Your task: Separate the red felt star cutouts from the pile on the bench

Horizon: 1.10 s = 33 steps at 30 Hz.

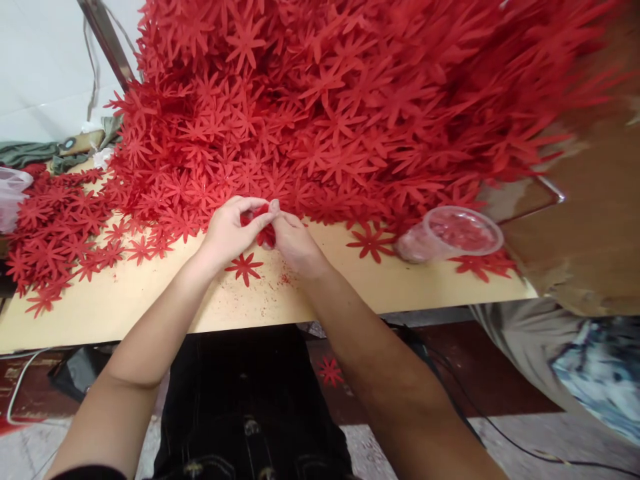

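A huge heap of red star-shaped flower cutouts point(320, 100) covers the back of a tan wooden table point(150, 303). At the heap's front edge my left hand point(227, 230) and my right hand point(295, 243) meet, both pinching the same red flower piece point(264, 230) between fingers and thumbs. A single red flower point(244, 268) lies flat on the table just under my left hand. Tiny red specks are scattered on the wood near my right hand.
A clear plastic cup point(450, 235) with small red bits lies tipped at the right. Loose flowers point(50, 233) spread at the left beside a plastic bag point(11, 193). One flower point(331, 371) lies on the floor. Another person's clothing point(575, 360) shows at the right.
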Motion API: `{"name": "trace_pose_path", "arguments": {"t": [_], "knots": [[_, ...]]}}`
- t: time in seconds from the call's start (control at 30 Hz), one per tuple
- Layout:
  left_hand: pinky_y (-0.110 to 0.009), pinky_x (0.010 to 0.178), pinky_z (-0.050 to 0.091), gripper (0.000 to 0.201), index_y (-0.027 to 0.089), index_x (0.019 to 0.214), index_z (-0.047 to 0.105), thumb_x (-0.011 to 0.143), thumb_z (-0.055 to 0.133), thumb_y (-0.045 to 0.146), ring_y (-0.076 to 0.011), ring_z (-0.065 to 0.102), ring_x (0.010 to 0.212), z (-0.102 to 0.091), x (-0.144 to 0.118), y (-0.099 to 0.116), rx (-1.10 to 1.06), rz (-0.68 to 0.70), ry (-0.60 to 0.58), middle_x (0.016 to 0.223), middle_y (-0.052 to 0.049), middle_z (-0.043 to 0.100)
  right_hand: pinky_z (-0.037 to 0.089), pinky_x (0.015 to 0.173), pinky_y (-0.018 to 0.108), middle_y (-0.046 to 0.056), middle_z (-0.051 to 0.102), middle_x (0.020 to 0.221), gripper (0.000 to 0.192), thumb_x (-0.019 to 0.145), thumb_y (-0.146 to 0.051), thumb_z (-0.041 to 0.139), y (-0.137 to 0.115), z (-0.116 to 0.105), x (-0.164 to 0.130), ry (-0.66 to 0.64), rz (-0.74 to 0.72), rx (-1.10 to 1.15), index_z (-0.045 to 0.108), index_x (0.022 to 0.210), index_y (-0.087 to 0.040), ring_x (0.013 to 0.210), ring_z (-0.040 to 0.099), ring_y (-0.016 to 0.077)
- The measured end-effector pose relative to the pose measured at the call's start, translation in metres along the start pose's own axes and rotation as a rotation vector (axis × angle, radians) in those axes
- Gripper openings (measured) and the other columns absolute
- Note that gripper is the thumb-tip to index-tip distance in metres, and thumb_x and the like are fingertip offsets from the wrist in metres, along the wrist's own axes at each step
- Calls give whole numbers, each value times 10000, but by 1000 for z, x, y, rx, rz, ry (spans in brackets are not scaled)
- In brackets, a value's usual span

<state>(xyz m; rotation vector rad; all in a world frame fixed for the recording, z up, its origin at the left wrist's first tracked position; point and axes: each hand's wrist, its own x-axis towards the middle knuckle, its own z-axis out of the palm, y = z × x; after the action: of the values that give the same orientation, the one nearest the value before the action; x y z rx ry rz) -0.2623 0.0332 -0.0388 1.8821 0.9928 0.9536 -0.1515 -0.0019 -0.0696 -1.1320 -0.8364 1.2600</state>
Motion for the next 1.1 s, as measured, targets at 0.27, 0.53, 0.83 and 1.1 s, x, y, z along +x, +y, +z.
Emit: {"name": "trace_pose_path", "arguments": {"t": [0.27, 0.53, 0.83, 1.1], "knots": [[-183, 627, 448, 137, 177, 678, 570, 785, 626, 111, -62, 547, 584, -11, 17, -5, -353, -126, 178, 626, 42, 576, 296, 426, 188, -76, 503, 521, 527, 496, -628, 778, -2, -2, -5, -78, 42, 120, 533, 661, -192, 450, 393, 37], [-238, 724, 531, 216, 214, 824, 540, 704, 628, 57, -124, 659, 798, -32, 31, -23, -400, -155, 319, 786, 8, 642, 302, 459, 186, -87, 482, 489, 215, 638, -237, 771, -2, -3, -4, 0, 45, 121, 572, 688, -171, 434, 370, 25], [-406, 1163, 273, 477, 258, 1118, 621, 662, 761, 237, -266, 345, 1398, -55, 47, -46, 181, 138, 499, 1399, -50, 515, 272, 419, 193, -47, 525, 477, 373, 720, -441, 707, 3, -5, -1, 141, -22, -26, 521, 554, -164, 396, 340, 16], [-272, 731, 496, 265, 151, 779, 670, 761, 664, 415, -140, 621, 717, -16, 8, -6, 35, -34, 10, 763, -36, 688, 289, 443, 208, -72, 463, 501, 475, 594, -610, 726, 5, -1, -4, -22, -112, -10, 538, 629, -176, 450, 365, 31]]}}
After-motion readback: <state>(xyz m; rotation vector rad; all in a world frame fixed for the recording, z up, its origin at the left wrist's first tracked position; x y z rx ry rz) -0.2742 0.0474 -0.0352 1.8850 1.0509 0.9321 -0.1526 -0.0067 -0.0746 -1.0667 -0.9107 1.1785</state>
